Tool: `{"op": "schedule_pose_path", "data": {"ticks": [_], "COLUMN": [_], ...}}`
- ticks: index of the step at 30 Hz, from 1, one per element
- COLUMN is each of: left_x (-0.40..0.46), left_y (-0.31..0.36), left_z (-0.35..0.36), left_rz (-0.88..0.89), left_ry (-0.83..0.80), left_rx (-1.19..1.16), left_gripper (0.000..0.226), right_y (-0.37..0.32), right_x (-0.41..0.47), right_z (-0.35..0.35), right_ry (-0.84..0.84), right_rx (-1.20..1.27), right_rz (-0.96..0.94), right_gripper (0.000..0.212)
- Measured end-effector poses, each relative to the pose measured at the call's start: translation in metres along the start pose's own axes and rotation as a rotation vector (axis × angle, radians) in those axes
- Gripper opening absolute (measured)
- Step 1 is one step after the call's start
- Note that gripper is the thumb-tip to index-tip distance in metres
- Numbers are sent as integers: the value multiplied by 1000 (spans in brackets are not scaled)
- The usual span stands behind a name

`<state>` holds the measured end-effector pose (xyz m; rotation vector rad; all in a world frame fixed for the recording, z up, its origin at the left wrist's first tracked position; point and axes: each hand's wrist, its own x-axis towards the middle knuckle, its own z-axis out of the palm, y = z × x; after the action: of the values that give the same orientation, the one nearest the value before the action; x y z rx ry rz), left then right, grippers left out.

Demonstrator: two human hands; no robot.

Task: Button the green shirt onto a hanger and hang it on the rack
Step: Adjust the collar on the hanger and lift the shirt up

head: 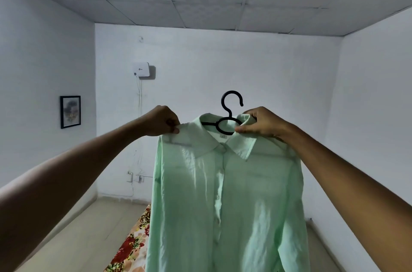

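Observation:
A pale green shirt (227, 200) hangs in front of me on a black hanger (229, 115), its front placket closed with several buttons. The hanger's hook sticks up above the collar; its arms are hidden inside the shoulders. My left hand (161, 121) pinches the shirt's left shoulder seam. My right hand (260, 123) pinches the collar's right side next to the hanger's neck loop. Both arms are raised at chest height. No rack is in view.
White walls enclose the room, with a framed picture (70, 111) on the left wall and a white box (141, 69) with cables on the far wall. A floral cloth (131, 247) lies low behind the shirt on the beige floor (89, 233).

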<state>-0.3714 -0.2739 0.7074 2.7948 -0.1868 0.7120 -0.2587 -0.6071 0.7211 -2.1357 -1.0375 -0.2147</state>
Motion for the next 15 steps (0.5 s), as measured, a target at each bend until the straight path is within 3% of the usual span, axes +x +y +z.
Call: {"op": "schedule_pose_path", "data": {"ticks": [3, 5, 8, 13, 15], "left_x": [-2, -2, 2, 4, 1], "left_y": [-6, -7, 1, 3, 1], "left_z": [2, 2, 3, 8, 11], "left_rz": [-18, -26, -33, -30, -37], "left_ry": [49, 71, 75, 94, 111], "left_rx": [-5, -16, -51, -20, -9], "left_gripper": [12, 14, 16, 17, 16], "right_y": [-16, -31, -41, -45, -43], "right_x": [6, 11, 20, 23, 23], "right_z": [2, 1, -7, -19, -19], "right_ry": [12, 47, 86, -96, -88], "right_rx": [62, 145, 33, -241, -267], "right_rz": [-44, -98, -131, -109, -96], "right_gripper": [39, 31, 20, 12, 10]}}
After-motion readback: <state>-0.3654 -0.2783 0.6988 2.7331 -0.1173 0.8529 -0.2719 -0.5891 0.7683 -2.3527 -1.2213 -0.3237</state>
